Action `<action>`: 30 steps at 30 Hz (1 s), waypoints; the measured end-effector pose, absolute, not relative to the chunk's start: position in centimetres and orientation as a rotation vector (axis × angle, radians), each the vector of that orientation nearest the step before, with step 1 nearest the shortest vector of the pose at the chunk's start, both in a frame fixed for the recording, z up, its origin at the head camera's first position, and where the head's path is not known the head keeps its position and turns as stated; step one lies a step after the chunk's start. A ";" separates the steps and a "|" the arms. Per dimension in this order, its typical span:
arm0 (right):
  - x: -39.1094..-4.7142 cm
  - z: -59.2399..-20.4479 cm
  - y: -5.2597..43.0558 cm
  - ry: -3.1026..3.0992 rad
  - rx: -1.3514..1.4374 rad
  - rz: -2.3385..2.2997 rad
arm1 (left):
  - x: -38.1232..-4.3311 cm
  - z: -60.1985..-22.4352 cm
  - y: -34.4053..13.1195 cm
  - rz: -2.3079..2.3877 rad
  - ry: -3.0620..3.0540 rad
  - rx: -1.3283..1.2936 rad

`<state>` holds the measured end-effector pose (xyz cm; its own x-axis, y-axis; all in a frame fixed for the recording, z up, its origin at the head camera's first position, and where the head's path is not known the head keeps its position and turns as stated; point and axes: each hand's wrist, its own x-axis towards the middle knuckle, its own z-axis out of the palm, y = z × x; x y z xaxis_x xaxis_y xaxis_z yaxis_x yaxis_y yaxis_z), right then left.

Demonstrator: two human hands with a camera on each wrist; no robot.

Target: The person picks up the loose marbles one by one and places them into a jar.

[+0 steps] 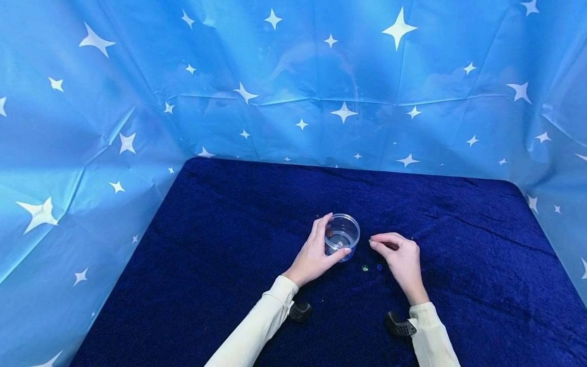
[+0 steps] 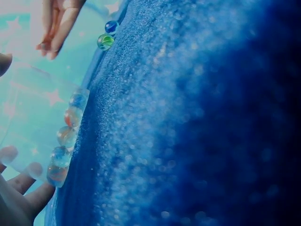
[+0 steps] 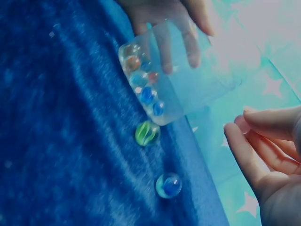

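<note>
My left hand (image 1: 315, 256) grips a clear plastic jar (image 1: 345, 251) around its side, thumb at the near edge and fingers on the far left. The open-topped jar stands on the dark blue cloth. Several glass marbles (image 3: 147, 95), blue, orange and clear, lie along its bottom in the wrist views. Just right of the jar, my right hand (image 1: 403, 260) pinches a small pinkish marble (image 3: 242, 123) between thumb and index finger, apart from the jar. A green-swirled marble (image 1: 365, 268) and a blue marble (image 1: 379, 267) lie on the cloth, below the right fingertips in the head view.
Dark blue velvety cloth (image 1: 220, 244) covers the table. A light blue curtain with white stars (image 1: 293, 66) hangs behind and at both sides. Black curved wrist devices (image 1: 300, 312) sit by the pale sleeves (image 1: 257, 326).
</note>
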<state>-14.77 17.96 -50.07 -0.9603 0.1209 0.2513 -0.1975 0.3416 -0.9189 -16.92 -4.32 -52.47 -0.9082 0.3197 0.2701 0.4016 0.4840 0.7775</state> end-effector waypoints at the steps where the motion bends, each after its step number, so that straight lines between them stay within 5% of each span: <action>1: -14.8 -49.9 17.9 -2.313 0.055 1.685 | -16.9 -52.4 -4.3 -1.416 -2.628 -0.641; 30: -15.2 -47.4 15.4 -2.139 0.048 1.893 | -16.9 -52.3 -4.3 -1.429 -2.631 -0.639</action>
<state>-15.23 15.40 -47.44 -0.9592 0.1614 0.2320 -0.2107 0.1388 -0.9676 -16.85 -4.34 -52.30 -0.9098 0.3210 0.2633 0.3956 0.4779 0.7843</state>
